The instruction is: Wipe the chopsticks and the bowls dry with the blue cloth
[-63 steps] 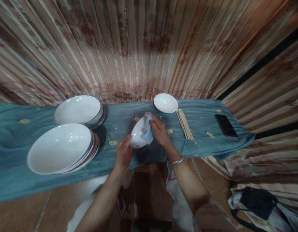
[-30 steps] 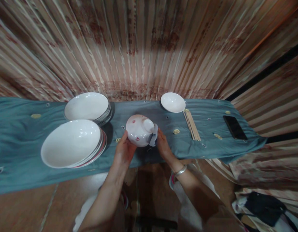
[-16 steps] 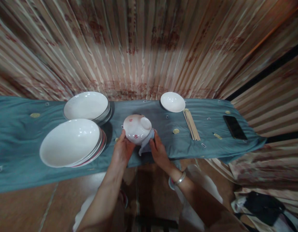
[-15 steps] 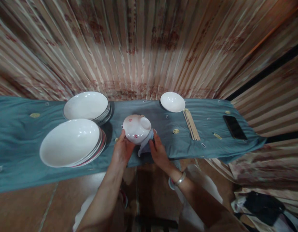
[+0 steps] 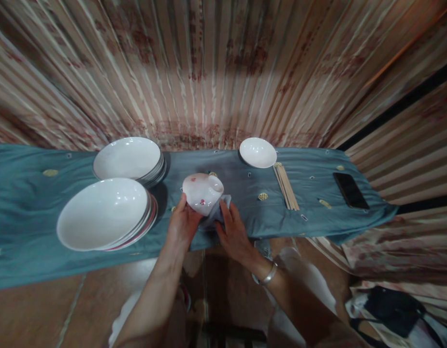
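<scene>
I have a small flowered bowl tipped over between my two hands, held up above the near half of the surface. Its foot ring points up and toward my right, so I see the glossy outer wall with its little red flowers, while the opening is turned away from me.

My left hand pinches the bowl at its left side, thumb lying along the outer wall and the other fingers curled underneath, mostly out of my sight. My right hand pinches a grey-blue cloth, its fingers pushing the fabric against the lower right part of the bowl; some of the cloth hangs below and is hard to make out in the shadow. A silver bracelet circles my right wrist.

The surface is draped in blue-green fabric printed with yellow shapes. To my left sit two stacks of wide white dishes, the front stack partly hiding the back stack. Beyond my right hand, near the far edge, a small white bowl stands upright. Just beside it lies a bunch of chopsticks, and farther right a black phone. A pleated, patterned curtain hangs behind everything.
</scene>
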A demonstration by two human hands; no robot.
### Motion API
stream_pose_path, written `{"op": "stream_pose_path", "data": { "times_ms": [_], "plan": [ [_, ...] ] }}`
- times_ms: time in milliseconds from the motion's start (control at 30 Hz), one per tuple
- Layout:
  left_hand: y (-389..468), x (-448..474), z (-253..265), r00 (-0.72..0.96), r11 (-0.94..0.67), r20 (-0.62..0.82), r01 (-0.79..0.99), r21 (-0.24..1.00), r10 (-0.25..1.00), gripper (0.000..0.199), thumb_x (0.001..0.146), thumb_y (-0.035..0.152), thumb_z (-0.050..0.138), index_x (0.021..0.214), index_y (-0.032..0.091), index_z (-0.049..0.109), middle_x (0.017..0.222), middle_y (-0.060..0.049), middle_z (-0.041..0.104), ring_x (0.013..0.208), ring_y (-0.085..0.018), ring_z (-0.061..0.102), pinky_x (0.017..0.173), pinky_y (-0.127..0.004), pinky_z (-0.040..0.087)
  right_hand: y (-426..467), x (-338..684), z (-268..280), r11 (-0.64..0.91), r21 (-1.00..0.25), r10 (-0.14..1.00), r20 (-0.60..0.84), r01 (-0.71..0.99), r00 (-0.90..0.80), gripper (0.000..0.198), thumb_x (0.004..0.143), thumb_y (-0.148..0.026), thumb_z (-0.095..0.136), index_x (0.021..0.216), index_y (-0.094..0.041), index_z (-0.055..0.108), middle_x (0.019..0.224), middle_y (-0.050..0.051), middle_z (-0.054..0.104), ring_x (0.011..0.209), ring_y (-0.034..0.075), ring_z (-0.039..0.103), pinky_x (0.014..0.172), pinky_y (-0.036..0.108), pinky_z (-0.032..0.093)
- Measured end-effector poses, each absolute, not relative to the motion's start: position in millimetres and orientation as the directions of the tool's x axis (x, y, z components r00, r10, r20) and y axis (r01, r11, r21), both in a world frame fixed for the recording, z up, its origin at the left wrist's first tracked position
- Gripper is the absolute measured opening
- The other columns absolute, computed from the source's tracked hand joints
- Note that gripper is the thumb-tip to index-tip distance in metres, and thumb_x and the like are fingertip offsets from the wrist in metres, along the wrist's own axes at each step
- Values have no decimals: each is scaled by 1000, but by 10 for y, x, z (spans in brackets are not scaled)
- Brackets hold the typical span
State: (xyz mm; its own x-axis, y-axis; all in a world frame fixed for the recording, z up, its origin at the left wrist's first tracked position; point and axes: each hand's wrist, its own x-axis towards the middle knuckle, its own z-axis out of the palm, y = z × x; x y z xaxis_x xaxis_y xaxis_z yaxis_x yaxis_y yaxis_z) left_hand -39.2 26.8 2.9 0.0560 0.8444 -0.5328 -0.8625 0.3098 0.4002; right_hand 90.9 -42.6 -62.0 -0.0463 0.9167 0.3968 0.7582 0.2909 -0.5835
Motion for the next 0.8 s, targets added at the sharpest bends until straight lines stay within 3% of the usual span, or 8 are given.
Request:
{"op": "stream_pose_path", "data": {
  "times_ms": [167, 300, 567, 800],
  "plan": [
    [260, -365, 28, 49, 306, -521, -855, 419, 852, 40, 97, 27, 42, 132, 13, 57, 109, -11, 75, 115, -23, 64, 105, -39, 46, -414, 898, -604, 416, -399, 838, 518, 817, -173, 67, 93, -15, 43, 155, -20, 18, 145, 20, 40, 138, 32, 39, 107, 56, 43],
    [232, -320, 96, 85, 308, -487, -863, 400, 869, 45, 100, 27, 36, 139, 12, 51, 113, -12, 73, 114, -22, 65, 107, -38, 44, -372, 905, -543, 480, -317, 793, 554, 818, -251, 63, 93, -11, 42, 153, -16, 24, 146, 20, 41, 142, 31, 33, 110, 54, 41],
    [205, -290, 174, 127, 332, -486, -870, 364, 865, 48, 100, 24, 36, 144, 8, 43, 112, -13, 74, 111, -21, 66, 106, -34, 44, -293, 933, -400, 543, -266, 756, 567, 797, -326, 51, 93, -9, 41, 144, -10, 41, 139, 20, 48, 141, 29, 35, 112, 50, 42],
    [179, -242, 181, 136, 325, -438, -860, 393, 889, 42, 99, 23, 38, 135, 10, 54, 106, -10, 75, 112, -21, 66, 106, -33, 44, -277, 948, -337, 545, -260, 745, 587, 797, -318, 50, 94, -11, 40, 144, -12, 43, 136, 18, 51, 139, 28, 38, 111, 50, 44]
  ]
}}
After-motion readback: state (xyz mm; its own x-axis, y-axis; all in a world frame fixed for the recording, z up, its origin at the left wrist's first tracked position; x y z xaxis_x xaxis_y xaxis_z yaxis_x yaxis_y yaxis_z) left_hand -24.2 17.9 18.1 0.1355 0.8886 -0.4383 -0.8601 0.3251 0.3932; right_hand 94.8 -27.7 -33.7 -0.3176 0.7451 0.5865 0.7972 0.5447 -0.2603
